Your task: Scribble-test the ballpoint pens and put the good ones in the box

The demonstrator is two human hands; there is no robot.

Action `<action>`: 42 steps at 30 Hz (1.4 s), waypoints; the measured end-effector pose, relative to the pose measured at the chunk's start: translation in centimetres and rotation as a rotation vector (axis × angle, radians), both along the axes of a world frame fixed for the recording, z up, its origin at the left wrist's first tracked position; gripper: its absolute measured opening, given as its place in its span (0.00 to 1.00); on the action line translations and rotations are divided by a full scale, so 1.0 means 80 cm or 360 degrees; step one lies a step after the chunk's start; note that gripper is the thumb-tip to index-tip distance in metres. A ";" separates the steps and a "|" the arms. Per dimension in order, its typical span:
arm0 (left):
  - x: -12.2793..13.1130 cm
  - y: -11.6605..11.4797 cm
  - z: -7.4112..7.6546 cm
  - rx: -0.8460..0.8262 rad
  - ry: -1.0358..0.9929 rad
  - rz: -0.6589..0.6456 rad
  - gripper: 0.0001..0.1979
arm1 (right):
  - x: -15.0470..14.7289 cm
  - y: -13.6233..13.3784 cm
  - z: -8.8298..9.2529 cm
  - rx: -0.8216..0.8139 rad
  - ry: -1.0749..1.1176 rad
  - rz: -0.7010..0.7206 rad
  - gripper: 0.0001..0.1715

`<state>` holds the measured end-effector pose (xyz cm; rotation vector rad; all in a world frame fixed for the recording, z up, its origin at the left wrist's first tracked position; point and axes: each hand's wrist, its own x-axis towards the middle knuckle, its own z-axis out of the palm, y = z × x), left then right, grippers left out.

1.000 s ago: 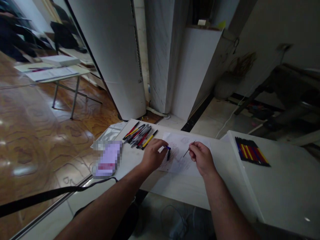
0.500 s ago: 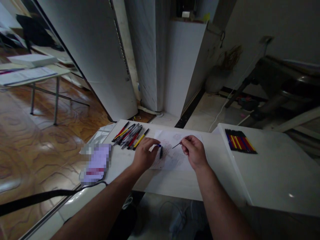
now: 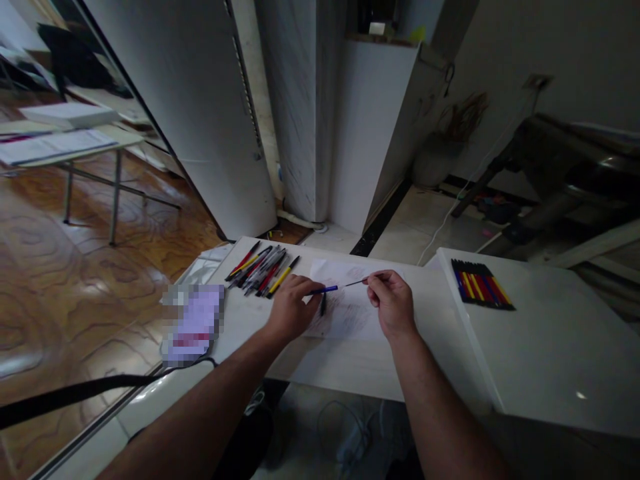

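Note:
My left hand pinches a blue pen barrel that points to the right. Between the fingertips of my right hand is a thin pen refill, its narrow end directed left at the open end of the barrel. A small gap seems to separate the two. Both hands are over a sheet of paper covered in scribbles. Beneath the left fingers lies a small black piece, perhaps a pen cap. Left of that hand, a loose pile of pens in red, yellow, black and clear rests on the white table.
A neat row of black-capped coloured pens lies on a white surface to the right. A purple item, pixelated, sits by the table's left end with a black strap near it. A tall white cabinet stands behind.
The blue barrel now sticks out to the right from my left fingers, where little of it showed before. My right hand has turned the refill from slanting down to nearly level, facing the barrel.

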<state>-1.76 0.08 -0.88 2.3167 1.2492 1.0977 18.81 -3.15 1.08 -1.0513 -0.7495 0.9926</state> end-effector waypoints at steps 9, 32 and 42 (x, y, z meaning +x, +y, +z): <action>0.002 -0.005 0.002 -0.0024 -0.0060 -0.0064 0.07 | -0.015 -0.006 0.000 -0.0140 -0.0162 0.0123 0.11; 0.003 -0.015 0.003 -0.0097 -0.0102 -0.0158 0.09 | -0.021 -0.012 -0.005 -0.0242 -0.0339 0.0170 0.15; 0.001 -0.016 0.003 -0.0083 -0.0104 -0.0159 0.09 | -0.019 -0.015 -0.008 -0.0246 -0.0570 0.0094 0.16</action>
